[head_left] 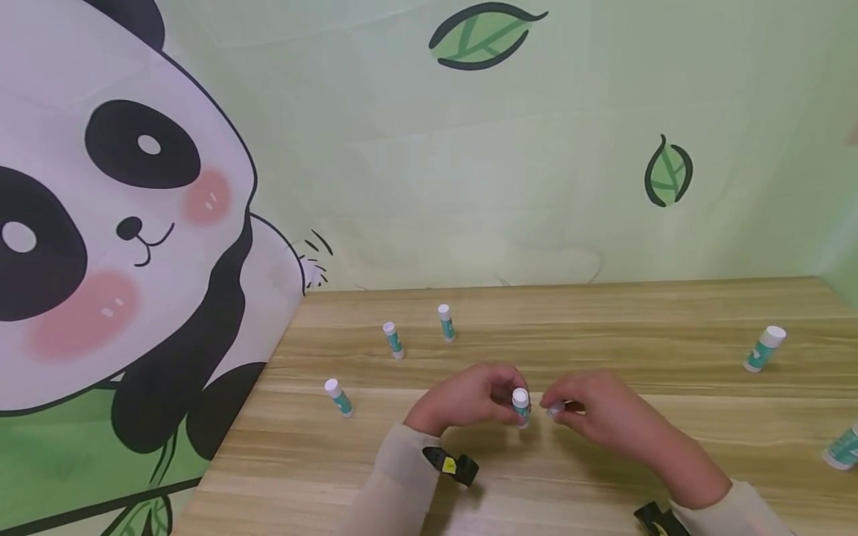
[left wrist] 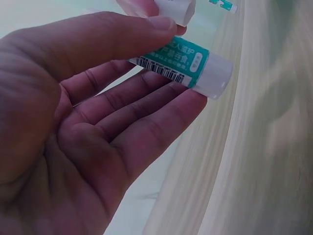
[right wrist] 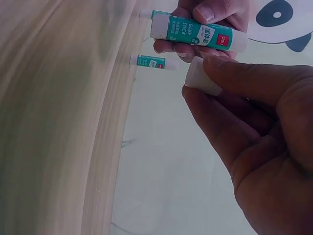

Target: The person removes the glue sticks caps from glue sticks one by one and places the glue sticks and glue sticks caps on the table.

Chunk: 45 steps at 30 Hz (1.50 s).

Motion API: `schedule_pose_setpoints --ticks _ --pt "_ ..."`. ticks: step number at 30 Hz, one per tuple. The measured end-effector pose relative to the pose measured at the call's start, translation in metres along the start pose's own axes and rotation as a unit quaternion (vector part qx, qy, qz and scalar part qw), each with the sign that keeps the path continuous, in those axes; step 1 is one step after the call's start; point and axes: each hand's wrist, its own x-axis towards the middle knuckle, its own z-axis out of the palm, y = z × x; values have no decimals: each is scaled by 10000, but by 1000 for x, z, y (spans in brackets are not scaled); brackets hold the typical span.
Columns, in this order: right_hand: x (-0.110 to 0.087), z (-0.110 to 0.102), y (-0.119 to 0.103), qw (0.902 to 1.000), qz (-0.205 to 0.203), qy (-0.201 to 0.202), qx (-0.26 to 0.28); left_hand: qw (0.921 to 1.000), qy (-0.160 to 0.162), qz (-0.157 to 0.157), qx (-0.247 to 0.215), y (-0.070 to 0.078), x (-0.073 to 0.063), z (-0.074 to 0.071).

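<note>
My left hand (head_left: pixel 469 400) pinches a teal-labelled glue stick (head_left: pixel 520 404) between thumb and fingers, holding it roughly upright just above the table. In the left wrist view, the thumb presses on the label of the glue stick (left wrist: pixel 168 62), and a barcode shows. Close by on the right, my right hand (head_left: pixel 613 413) pinches a small white cap (right wrist: pixel 200 78) between thumb and fingertips. Apart from the stick, the cap points towards it with a narrow gap. The right wrist view shows the stick's white ends on both sides of the label.
On the left of the wooden table (head_left: pixel 302 476) stand three more glue sticks: a near one (head_left: pixel 339 399), a middle one (head_left: pixel 394 341) and a far one (head_left: pixel 447 324). To the right are two others, one farther back (head_left: pixel 764 350) and one at the frame's edge (head_left: pixel 841 450). A panda-printed cloth (head_left: pixel 402 186) hangs behind.
</note>
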Motion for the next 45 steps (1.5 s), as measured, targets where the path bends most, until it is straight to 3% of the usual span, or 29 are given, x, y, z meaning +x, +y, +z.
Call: schedule_pose_setpoints --ticks 10,24,35,45 --pt "2 1 -2 9988 267 -419 -27 9998 -65 41 179 -6 2 1" --pt "2 10 -1 9988 135 -463 -101 9976 -52 -269 638 -7 4 5" --pt "-1 17 -1 9972 443 -598 -22 9974 -156 -217 663 -13 6 8" --pt "-2 24 1 9974 269 -671 -57 9969 -170 -142 757 -16 7 11"
